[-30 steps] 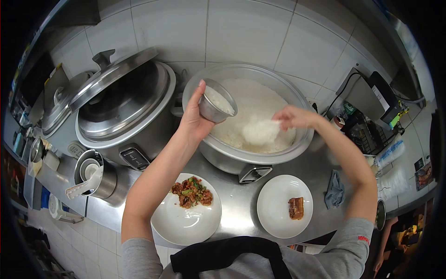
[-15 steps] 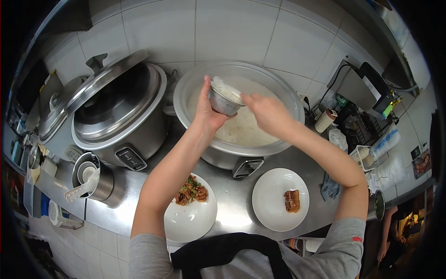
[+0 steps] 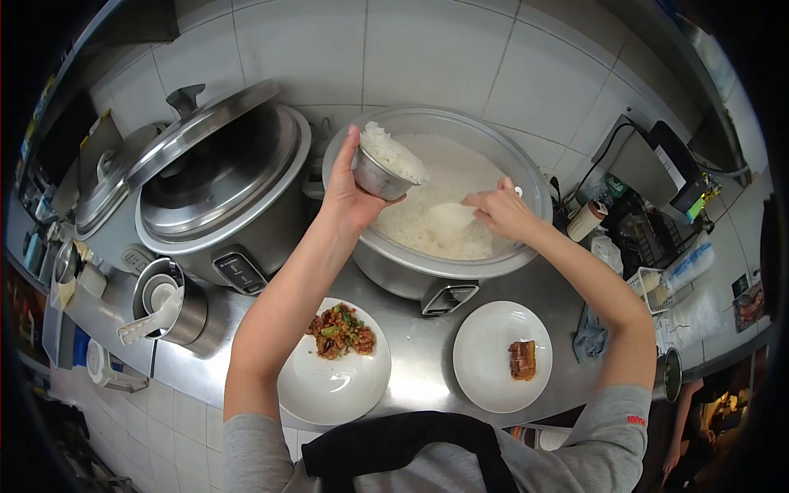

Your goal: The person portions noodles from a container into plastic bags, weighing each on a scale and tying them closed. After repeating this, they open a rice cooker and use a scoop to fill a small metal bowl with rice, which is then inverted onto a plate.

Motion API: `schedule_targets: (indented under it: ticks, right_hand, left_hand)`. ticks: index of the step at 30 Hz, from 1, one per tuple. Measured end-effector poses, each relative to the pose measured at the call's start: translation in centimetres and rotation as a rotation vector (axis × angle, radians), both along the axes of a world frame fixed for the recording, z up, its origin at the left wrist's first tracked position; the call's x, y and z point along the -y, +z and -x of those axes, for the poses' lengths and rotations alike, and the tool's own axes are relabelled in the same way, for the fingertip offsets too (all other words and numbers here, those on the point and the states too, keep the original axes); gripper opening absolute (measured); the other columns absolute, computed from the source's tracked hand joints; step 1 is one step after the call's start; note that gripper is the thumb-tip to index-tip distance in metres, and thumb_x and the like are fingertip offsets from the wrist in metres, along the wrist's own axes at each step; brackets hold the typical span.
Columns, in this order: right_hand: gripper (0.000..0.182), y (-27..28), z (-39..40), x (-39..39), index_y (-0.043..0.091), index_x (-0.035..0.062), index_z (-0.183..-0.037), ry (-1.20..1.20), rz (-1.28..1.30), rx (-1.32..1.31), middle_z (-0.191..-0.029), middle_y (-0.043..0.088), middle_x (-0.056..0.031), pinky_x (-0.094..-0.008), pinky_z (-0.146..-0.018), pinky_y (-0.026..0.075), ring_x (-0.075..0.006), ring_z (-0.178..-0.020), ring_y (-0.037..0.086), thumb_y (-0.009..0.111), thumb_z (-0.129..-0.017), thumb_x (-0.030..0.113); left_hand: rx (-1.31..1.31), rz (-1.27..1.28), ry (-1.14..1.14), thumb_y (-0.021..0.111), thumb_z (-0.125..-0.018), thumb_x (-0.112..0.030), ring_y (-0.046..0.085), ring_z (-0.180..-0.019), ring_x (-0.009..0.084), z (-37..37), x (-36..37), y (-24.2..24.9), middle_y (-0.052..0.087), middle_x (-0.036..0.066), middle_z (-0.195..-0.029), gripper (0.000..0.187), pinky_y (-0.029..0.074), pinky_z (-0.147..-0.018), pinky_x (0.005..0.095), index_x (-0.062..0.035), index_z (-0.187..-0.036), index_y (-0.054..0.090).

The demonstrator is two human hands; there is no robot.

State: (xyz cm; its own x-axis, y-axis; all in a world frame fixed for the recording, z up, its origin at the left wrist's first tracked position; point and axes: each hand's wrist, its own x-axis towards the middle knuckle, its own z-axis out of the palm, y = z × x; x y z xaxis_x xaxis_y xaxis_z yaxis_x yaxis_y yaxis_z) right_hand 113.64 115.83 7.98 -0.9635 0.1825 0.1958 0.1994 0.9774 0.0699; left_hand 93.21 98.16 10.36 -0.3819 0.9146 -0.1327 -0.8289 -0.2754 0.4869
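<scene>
My left hand (image 3: pixel 358 200) is wrapped round a small metal bowl (image 3: pixel 380 178), tilted and heaped with white rice (image 3: pixel 389 154). It is held over the left side of a large open rice cooker (image 3: pixel 403 284). My right hand (image 3: pixel 503 212) grips a white rice paddle (image 3: pixel 451 216), its blade at the surface of the cooked rice (image 3: pixel 460 164) in the pot. Nearer to me, a white plate (image 3: pixel 329 398) carries chopped, saucy food (image 3: pixel 341 333). Another white plate (image 3: pixel 485 382) holds a brown piece of food (image 3: pixel 522 360).
At left stands a second rice cooker (image 3: pixel 255 205) with its metal lid (image 3: pixel 205 131) propped ajar. A metal pot (image 3: pixel 193 312) with white utensils sits before it. Bottles, a basket (image 3: pixel 648 285) and plastic bags line the right side. Part of another person (image 3: pixel 682 423) shows at lower right.
My right hand has moved from the bowl's rim down and right, bringing the paddle to the rice in the cooker. The bowl has shifted slightly left in view.
</scene>
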Motion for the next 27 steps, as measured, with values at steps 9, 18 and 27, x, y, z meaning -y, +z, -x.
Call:
schedule_targets:
  ticks: [9,18,27]
  right_hand:
    - [0.025,0.6,-1.8,-0.3,0.061,0.0086,-0.100,-0.073,0.872,0.291,-0.066,0.058,-0.0037,-0.0297,-0.064,0.040,-0.0138,-0.062,0.055,0.056,-0.076,0.007]
    - [0.032,8.7,0.3,-0.7,0.056,0.0020,-0.108,-0.122,0.435,-0.101,-0.077,0.062,-0.0159,-0.0366,-0.065,0.048,-0.0265,-0.079,0.062,0.055,-0.076,0.003]
    - [0.036,5.3,1.8,9.2,0.046,0.0006,-0.106,-0.161,0.022,-0.101,-0.088,0.058,-0.0241,-0.0455,-0.069,0.049,-0.0393,-0.081,0.059,0.049,-0.071,-0.006]
  left_hand:
    - [-0.030,-0.016,-0.018,0.065,-0.070,-0.055,0.028,-0.129,0.0329,0.4,0.2,-0.3,0.035,0.010,-0.137,0.078,0.007,-0.103,0.0606,-0.0135,-0.130,0.038]
    - [-0.110,-0.011,-0.052,0.063,-0.069,-0.060,0.027,-0.129,0.0340,-0.9,-0.4,-1.1,0.030,0.011,-0.140,0.084,0.007,-0.103,0.0596,-0.0128,-0.133,0.034]
    - [-0.109,0.023,-0.091,0.050,-0.075,-0.067,0.023,-0.130,0.0356,-2.7,-2.5,-0.7,0.026,0.015,-0.141,0.089,0.007,-0.103,0.0605,-0.0084,-0.137,0.025]
